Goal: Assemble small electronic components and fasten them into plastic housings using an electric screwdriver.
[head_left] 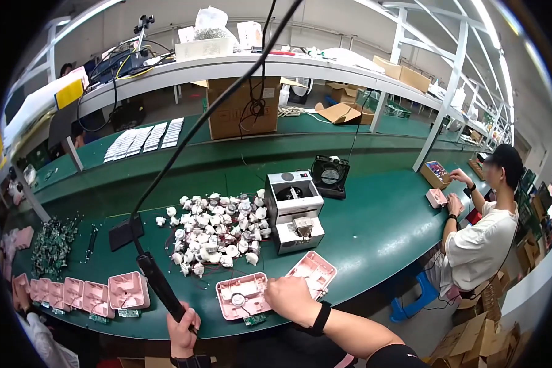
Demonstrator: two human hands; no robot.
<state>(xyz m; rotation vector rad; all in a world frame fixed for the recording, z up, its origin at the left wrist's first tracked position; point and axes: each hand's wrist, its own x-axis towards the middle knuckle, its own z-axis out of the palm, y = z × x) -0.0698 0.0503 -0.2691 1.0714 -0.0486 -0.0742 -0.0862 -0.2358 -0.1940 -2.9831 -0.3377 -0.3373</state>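
Note:
My left hand [183, 331] is wrapped round the lower part of a black electric screwdriver [158, 283], whose cord runs up to the top of the picture. The tool leans with its tip hidden by the hand. My right hand [290, 299] is closed over the right edge of an open pink plastic housing [227, 293]; what its fingers hold is hidden. In that housing sits a round white part with a dark ring [238, 299], and a green circuit board [254, 319] lies at its front edge. A second pink housing half [316, 270] lies just beyond my right hand.
White motor-like parts [218, 230] are heaped mid-bench, beside a grey screw feeder [294, 211] and a black fan [330, 176]. Pink housings [129, 291] line the left, near piled circuit boards [52, 245]. A co-worker [481, 227] sits at right, handling a pink housing [436, 197].

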